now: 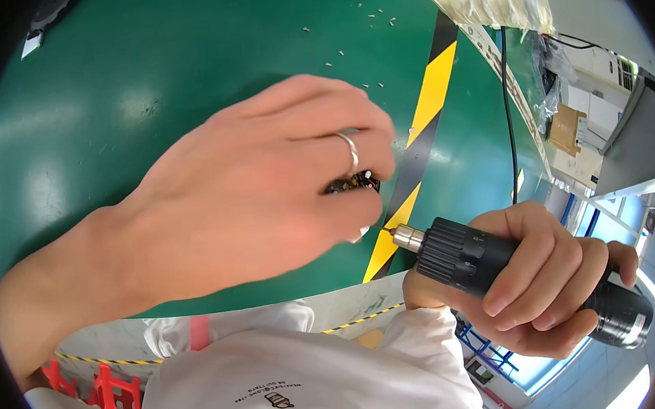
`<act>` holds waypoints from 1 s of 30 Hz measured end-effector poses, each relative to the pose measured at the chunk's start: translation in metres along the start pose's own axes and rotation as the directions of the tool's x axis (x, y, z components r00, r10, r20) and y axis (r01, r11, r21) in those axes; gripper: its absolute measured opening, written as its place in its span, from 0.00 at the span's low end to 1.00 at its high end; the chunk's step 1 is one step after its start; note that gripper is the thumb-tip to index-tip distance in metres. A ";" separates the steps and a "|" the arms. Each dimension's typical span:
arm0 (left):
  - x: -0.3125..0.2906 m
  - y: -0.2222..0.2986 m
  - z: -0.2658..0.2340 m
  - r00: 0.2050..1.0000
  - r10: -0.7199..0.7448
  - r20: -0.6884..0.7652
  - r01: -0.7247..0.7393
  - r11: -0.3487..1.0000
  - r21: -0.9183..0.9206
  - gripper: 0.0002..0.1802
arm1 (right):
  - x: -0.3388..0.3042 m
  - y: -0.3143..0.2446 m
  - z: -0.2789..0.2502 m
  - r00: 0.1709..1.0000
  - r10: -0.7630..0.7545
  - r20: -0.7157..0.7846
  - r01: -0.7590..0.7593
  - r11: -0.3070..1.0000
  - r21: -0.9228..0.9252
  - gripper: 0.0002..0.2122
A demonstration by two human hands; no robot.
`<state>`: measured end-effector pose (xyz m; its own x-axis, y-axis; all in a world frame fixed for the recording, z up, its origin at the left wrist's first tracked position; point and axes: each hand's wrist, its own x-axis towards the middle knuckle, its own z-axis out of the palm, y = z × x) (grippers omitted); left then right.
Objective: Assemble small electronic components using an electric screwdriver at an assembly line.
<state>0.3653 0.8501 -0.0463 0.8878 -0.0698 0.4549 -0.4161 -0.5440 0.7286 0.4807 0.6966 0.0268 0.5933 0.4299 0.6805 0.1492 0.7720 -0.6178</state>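
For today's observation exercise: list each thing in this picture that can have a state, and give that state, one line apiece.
Left hand: closed around a small dark part, ring on one finger.
Small dark part: pinched in the fingers, mostly hidden.
Right hand: wrapped around the tool's body.
Black electric screwdriver: held level, tip pointing at the part.
Black cable: hanging slack.

L hand (264, 186) fingers pinched in grip; R hand (533, 277) fist-closed.

Bright overhead light, glare patches on floor (143, 104) (edges bowed)
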 end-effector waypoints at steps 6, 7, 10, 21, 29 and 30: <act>-0.004 -0.005 -0.004 0.991 -0.088 -0.102 0.094 0.994 0.056 0.14 | -0.003 -0.004 -0.007 0.990 0.095 0.101 -0.083 0.989 -0.120 0.20; -0.002 -0.004 -0.004 0.991 -0.086 -0.100 0.093 0.994 0.061 0.14 | -0.001 -0.006 -0.010 0.991 0.090 0.100 -0.078 0.990 -0.117 0.20; 0.004 0.002 -0.001 0.978 -0.154 -0.144 0.168 0.981 0.093 0.22 | 0.000 -0.006 -0.016 0.918 0.250 0.309 -0.200 0.962 -0.184 0.22; -0.001 0.000 0.000 0.990 -0.089 0.111 0.073 0.987 0.141 0.26 | -0.015 -0.003 -0.012 0.967 0.135 0.219 -0.099 0.981 -0.165 0.23; -0.001 0.000 0.001 0.988 -0.083 0.129 0.064 0.988 0.140 0.27 | -0.015 -0.009 -0.008 0.984 0.117 0.134 -0.090 0.976 -0.197 0.23; -0.002 0.000 0.000 0.986 -0.091 0.138 0.070 0.987 0.148 0.27 | -0.015 -0.008 -0.008 0.984 0.118 0.133 -0.092 0.978 -0.190 0.23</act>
<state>0.3639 0.8504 -0.0472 0.9405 -0.1351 0.3117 -0.3193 -0.6652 0.6750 0.4766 0.6805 0.0181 0.4965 0.5766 0.6489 0.2413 0.6263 -0.7413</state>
